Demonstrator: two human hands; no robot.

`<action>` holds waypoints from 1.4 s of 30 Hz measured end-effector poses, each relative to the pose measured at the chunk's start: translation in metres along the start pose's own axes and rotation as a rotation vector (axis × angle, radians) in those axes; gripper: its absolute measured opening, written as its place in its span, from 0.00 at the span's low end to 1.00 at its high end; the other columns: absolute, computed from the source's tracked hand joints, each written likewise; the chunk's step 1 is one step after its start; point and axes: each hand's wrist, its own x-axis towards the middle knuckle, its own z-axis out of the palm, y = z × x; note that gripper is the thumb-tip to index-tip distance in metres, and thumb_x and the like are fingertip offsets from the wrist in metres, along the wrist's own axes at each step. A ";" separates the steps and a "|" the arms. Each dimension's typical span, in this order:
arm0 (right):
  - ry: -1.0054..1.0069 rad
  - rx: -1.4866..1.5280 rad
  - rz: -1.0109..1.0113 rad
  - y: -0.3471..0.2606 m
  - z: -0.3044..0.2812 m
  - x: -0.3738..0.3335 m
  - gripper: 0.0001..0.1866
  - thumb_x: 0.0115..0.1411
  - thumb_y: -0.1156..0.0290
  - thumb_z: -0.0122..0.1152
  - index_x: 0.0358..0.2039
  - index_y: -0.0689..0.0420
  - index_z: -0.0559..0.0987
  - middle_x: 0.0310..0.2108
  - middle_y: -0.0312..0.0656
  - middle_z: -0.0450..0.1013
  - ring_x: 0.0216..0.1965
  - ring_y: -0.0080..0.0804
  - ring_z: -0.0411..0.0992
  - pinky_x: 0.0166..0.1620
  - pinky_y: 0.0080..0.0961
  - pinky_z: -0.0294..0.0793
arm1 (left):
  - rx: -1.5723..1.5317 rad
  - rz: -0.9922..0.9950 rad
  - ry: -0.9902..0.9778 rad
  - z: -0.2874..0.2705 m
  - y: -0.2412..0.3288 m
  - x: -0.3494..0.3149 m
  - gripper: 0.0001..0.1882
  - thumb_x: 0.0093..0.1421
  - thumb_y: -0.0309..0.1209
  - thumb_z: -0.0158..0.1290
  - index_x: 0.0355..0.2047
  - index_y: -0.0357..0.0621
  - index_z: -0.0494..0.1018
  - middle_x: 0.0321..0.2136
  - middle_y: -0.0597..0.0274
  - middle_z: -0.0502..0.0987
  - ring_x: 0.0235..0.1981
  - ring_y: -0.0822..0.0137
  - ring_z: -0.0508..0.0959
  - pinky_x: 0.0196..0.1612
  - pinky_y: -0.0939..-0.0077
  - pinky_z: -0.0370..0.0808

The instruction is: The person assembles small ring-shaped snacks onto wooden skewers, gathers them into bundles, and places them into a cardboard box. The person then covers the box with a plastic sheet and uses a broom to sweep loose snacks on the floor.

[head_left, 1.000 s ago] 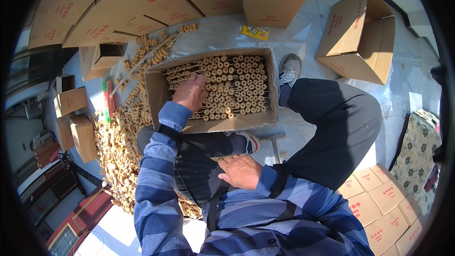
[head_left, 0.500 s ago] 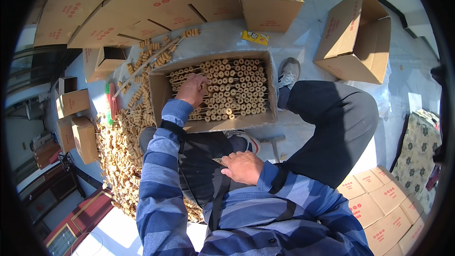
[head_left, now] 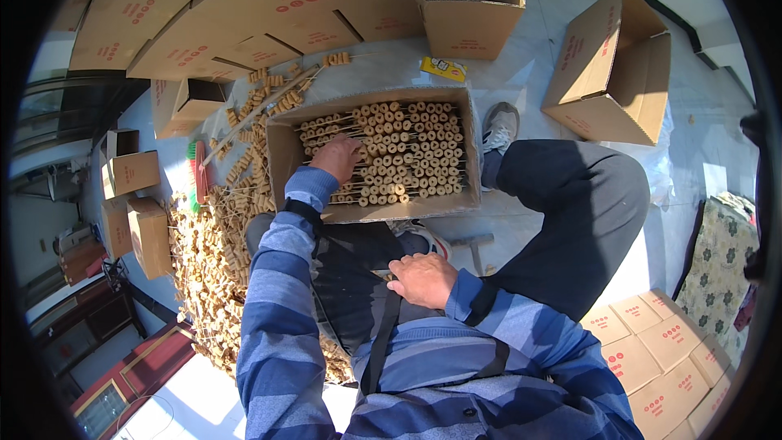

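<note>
An open cardboard box point(head_left: 371, 213) stands in front of me, filled with rows of skewers point(head_left: 399, 156) threaded with tan ring-shaped rolls. My left hand point(head_left: 336, 158) reaches into its left half, fingers bent down and close together on the skewers; the fingertips are partly hidden, and how many skewers they grip does not show. My right hand point(head_left: 425, 279) rests on my lap with loosely bent fingers, the thumb apart, holding nothing that I can see.
Left of my leg lies a large heap of similar skewers point(head_left: 208, 253), with a red and green brush point(head_left: 197, 175) beside it. A tall open carton point(head_left: 468, 24) and a tilted one point(head_left: 582, 57) stand beyond. A yellow packet point(head_left: 444, 68) and a hammer-like tool point(head_left: 474, 248) lie on the floor.
The whole view has shifted slightly, so the box appears a little farther right. My left hand's fingers have drawn closer together on the skewers. My right hand stays on my lap.
</note>
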 end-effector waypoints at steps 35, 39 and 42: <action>0.481 -0.348 0.348 0.082 -0.098 0.128 0.13 0.62 0.59 0.60 0.36 0.55 0.81 0.32 0.43 0.81 0.36 0.38 0.81 0.37 0.35 0.80 | -0.209 -0.179 0.001 -0.008 -0.050 -0.027 0.27 0.59 0.25 0.54 0.61 0.46 0.69 0.59 0.43 0.69 0.59 0.44 0.71 0.62 0.59 0.70; 0.357 -0.318 0.395 0.088 -0.098 0.134 0.19 0.67 0.53 0.55 0.39 0.57 0.80 0.34 0.48 0.80 0.38 0.47 0.79 0.41 0.43 0.77 | -0.136 -0.071 -0.046 0.002 -0.045 -0.019 0.27 0.60 0.27 0.56 0.61 0.47 0.68 0.57 0.43 0.72 0.55 0.46 0.74 0.59 0.58 0.72; 0.317 -0.320 0.433 0.091 -0.098 0.138 0.18 0.67 0.53 0.54 0.40 0.56 0.81 0.33 0.47 0.80 0.37 0.47 0.80 0.41 0.43 0.77 | -0.148 -0.084 -0.102 0.007 -0.041 -0.013 0.27 0.59 0.28 0.56 0.60 0.48 0.69 0.55 0.45 0.75 0.51 0.46 0.77 0.56 0.57 0.74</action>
